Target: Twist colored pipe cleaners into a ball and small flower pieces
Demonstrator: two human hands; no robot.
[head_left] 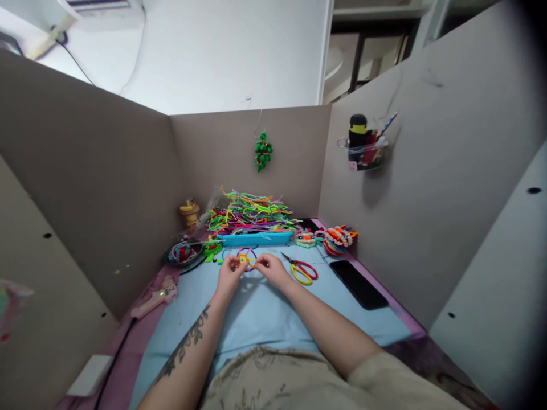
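Above the light blue cloth, both hands meet at a small pipe-cleaner piece in orange and yellow, with a purple loop around or behind it. My left hand pinches its left side. From the right, my right hand pinches a thin yellow-orange strand of the same piece, fingertips together. Part of the piece is hidden by the fingers. Scissors with red and yellow handles lie just right of my right hand, blades slightly apart. Small green and black bits lie left of my left hand.
Behind the hands, a blue tray stands before a heap of colourful pipe cleaners. A black phone lies at right, near finished pipe-cleaner pieces. At left are a dark bowl and a pink glue gun. Grey panels enclose the table.
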